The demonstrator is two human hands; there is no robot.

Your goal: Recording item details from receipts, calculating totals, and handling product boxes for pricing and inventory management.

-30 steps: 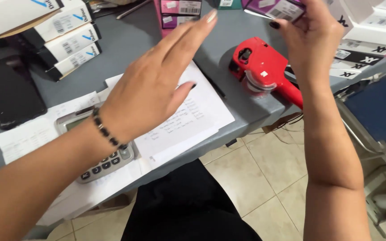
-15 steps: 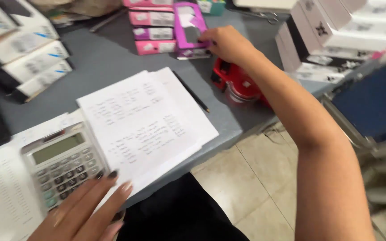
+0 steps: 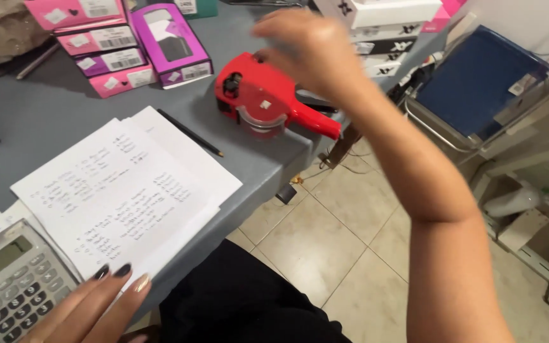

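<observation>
Two hands differ from before: the right hand, blurred with grip unclear, has left the purple box and hovers above the red label gun; the left hand, fingers loosely apart, rests on the papers left of that gun.

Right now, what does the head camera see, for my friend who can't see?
A right hand, blurred, hangs above a red label gun on a grey table. The left hand rests on paper sheets beside a calculator.
</observation>
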